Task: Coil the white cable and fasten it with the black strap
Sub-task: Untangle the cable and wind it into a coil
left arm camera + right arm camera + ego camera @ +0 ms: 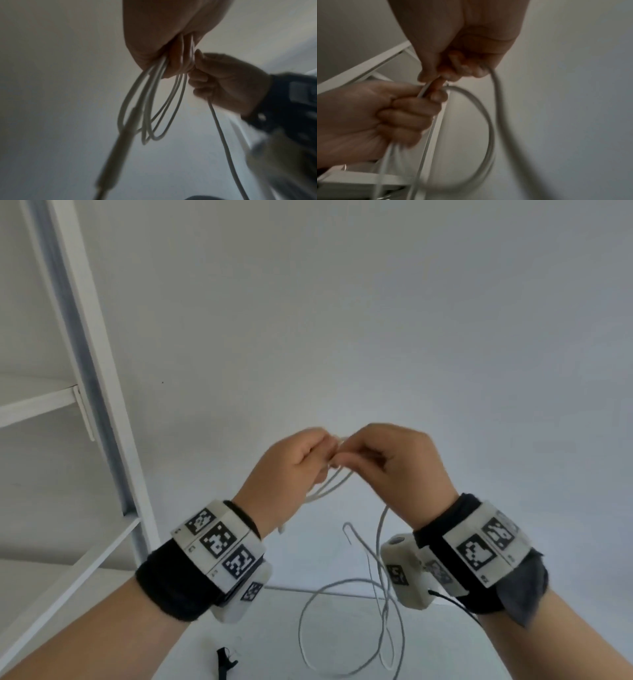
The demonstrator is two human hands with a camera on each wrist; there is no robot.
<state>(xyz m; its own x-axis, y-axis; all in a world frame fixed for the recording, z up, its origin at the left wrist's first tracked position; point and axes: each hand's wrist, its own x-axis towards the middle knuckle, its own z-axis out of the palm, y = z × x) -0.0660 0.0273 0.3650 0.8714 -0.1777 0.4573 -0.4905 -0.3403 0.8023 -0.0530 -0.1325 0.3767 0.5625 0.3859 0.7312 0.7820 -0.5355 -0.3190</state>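
Observation:
Both hands are raised above the white table, knuckles almost touching. My left hand [301, 460] grips a bunch of short loops of the white cable [380, 546]; in the left wrist view the loops [154, 108] hang from its curled fingers [154, 54]. My right hand [387, 457] pinches the cable right beside the bunch, and in the left wrist view a strand trails down from that right hand [223, 81]. The loose rest of the cable lies in big loops [308, 628] on the table. The black strap [224, 660] lies on the table near the front, below my left forearm.
A white shelf unit [102, 405] with a slanted post stands at the left. The white table top [274, 645] ends at a plain white wall [376, 320]. A thin black wire [459, 606] runs from the right wrist camera.

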